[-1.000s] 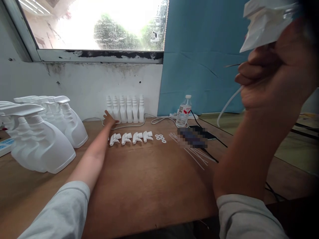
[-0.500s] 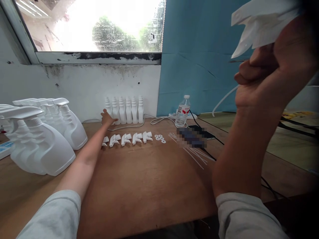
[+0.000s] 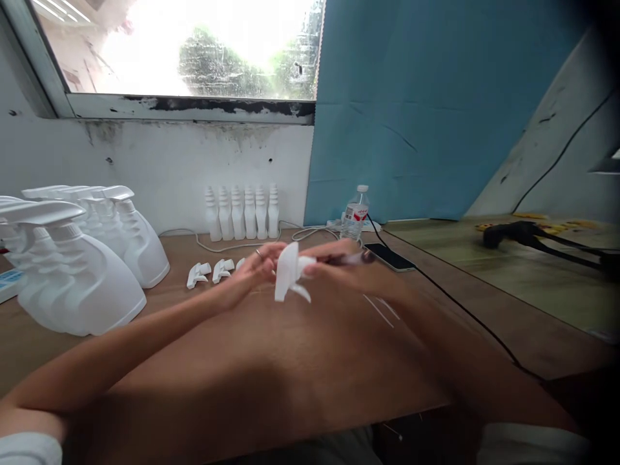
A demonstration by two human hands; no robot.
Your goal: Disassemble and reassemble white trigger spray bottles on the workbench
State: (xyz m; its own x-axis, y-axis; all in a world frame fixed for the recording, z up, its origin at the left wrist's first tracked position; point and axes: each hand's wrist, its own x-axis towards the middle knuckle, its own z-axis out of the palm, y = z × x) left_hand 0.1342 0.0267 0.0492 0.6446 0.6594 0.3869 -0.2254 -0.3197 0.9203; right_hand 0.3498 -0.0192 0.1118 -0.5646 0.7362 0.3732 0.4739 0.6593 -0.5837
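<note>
A white trigger spray head [image 3: 289, 271] is held up over the middle of the table, its trigger hanging down. My right hand [image 3: 339, 261] grips it by the collar side; a dark, slim, pen-like tool [image 3: 356, 258], blurred, also lies in that hand. My left hand [image 3: 256, 266], a ring on one finger, is closed against the other side of the head, its fingertips partly hidden behind it. Just left of this hand lie white spray heads [image 3: 198, 274] in a row, the rest covered by my hands. Several thin white tubes [image 3: 379, 311] show below my right wrist.
Large white spray bottles [image 3: 104, 284] stand in rows on the left. Several small white bottles [image 3: 242, 216] line the back wall. A clear water bottle [image 3: 355, 216], a phone [image 3: 390, 257] and a black cable [image 3: 465, 323] are on the right of the wooden table [image 3: 252, 387].
My right hand has come down from the upper right with the spray head. My left hand has drawn back from the small bottles and met it at the middle.
</note>
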